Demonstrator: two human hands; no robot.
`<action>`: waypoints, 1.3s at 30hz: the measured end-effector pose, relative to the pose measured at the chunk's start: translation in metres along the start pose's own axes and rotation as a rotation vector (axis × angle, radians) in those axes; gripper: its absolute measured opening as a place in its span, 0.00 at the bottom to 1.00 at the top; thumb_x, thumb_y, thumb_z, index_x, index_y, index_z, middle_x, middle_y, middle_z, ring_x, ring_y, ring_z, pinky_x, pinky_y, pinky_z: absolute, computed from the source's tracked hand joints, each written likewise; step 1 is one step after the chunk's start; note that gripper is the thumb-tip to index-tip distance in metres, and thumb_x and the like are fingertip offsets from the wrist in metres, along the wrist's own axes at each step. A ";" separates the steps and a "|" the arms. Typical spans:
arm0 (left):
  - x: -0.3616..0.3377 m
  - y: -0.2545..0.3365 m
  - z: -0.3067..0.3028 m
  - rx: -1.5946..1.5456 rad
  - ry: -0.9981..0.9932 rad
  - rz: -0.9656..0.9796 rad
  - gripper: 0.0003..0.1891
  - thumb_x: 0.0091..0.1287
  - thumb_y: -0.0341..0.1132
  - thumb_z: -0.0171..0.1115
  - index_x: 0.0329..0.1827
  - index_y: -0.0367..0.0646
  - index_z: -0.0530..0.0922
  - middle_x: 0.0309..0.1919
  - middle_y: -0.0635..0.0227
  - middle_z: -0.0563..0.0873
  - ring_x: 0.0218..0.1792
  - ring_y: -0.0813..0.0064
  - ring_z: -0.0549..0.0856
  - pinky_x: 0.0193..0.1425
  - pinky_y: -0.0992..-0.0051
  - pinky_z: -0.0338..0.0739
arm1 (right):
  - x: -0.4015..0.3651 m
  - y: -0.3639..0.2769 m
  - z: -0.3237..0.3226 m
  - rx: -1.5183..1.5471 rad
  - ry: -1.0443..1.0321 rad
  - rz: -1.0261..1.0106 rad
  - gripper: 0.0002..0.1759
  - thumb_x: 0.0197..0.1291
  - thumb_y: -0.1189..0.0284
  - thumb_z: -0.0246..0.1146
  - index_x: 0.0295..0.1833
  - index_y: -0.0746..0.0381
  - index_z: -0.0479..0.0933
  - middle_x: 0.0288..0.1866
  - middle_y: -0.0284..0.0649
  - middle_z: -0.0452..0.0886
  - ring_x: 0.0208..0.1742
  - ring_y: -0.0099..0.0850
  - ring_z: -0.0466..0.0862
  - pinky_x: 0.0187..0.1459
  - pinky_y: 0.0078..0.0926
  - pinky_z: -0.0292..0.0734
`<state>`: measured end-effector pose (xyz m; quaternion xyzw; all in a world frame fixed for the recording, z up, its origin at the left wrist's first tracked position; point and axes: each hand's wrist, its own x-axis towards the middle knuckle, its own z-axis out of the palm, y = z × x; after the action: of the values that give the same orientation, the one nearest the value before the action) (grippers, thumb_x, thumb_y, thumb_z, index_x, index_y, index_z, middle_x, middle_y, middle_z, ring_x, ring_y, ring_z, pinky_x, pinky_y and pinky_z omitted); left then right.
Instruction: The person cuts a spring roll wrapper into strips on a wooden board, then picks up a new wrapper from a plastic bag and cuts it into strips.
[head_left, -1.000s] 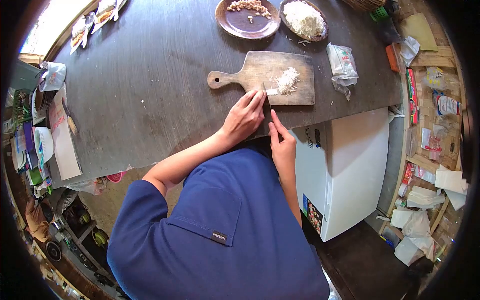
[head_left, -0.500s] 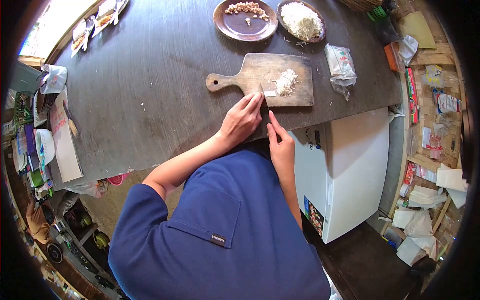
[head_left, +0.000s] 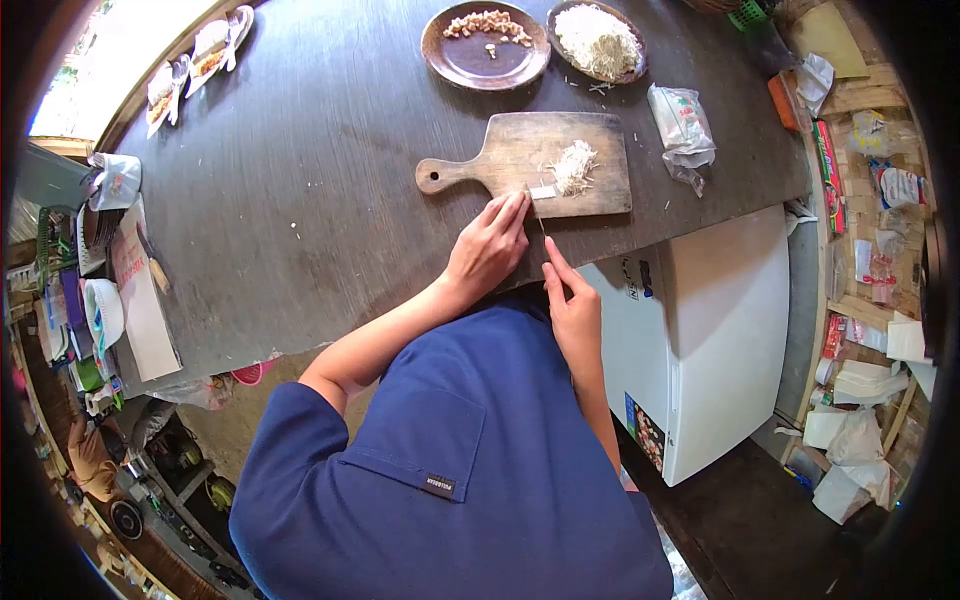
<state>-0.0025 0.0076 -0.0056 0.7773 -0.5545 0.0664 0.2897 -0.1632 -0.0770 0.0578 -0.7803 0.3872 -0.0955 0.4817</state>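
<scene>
A light brown wooden cutting board with a round-holed handle [head_left: 510, 145] lies on the dark grey wooden table [head_left: 300, 160], its long side near the table edge closest to the person. At the board's near edge sits a small pale block of food [head_left: 543, 192], and just beyond it, toward the board's middle, a loose heap of pale shredded strips [head_left: 575, 165]. The left hand [head_left: 488, 250] rests at the board's near edge with its fingers stretched out flat and close together, their tips touching the pale block on its handle side. The right hand [head_left: 572, 305] is below the board, off the table edge, curled around the handle of a thin-bladed knife [head_left: 539, 215], index finger laid straight along its back; the blade tip reaches the pale block. Beyond the board stand a round brown plate with tan nut-like pieces [head_left: 470, 65] and a dark dish of white shreds [head_left: 598, 38]. A crumpled clear plastic bag [head_left: 682, 125] lies beside the board's far end from the handle.
</scene>
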 end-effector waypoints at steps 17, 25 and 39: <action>0.000 0.002 0.002 -0.004 -0.015 -0.020 0.29 0.66 0.29 0.67 0.71 0.25 0.78 0.68 0.51 0.81 0.68 0.55 0.81 0.76 0.65 0.77 | -0.001 0.005 0.003 0.041 0.014 0.001 0.22 0.80 0.67 0.65 0.76 0.48 0.81 0.38 0.54 0.85 0.33 0.40 0.81 0.45 0.36 0.80; 0.000 0.001 0.000 -0.010 -0.002 -0.009 0.29 0.66 0.28 0.67 0.71 0.26 0.78 0.68 0.50 0.81 0.69 0.55 0.81 0.77 0.64 0.77 | -0.002 0.002 0.000 0.051 -0.022 0.052 0.22 0.80 0.67 0.65 0.76 0.49 0.81 0.38 0.52 0.85 0.35 0.34 0.81 0.47 0.34 0.81; -0.002 -0.001 0.001 -0.077 -0.007 -0.027 0.28 0.66 0.28 0.67 0.70 0.25 0.78 0.69 0.49 0.81 0.69 0.54 0.81 0.77 0.64 0.77 | -0.009 0.004 0.004 0.056 0.008 0.049 0.22 0.80 0.67 0.65 0.76 0.49 0.82 0.39 0.53 0.87 0.35 0.38 0.82 0.46 0.35 0.80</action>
<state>-0.0028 0.0085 -0.0079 0.7734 -0.5468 0.0386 0.3183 -0.1690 -0.0689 0.0541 -0.7565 0.4052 -0.0978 0.5039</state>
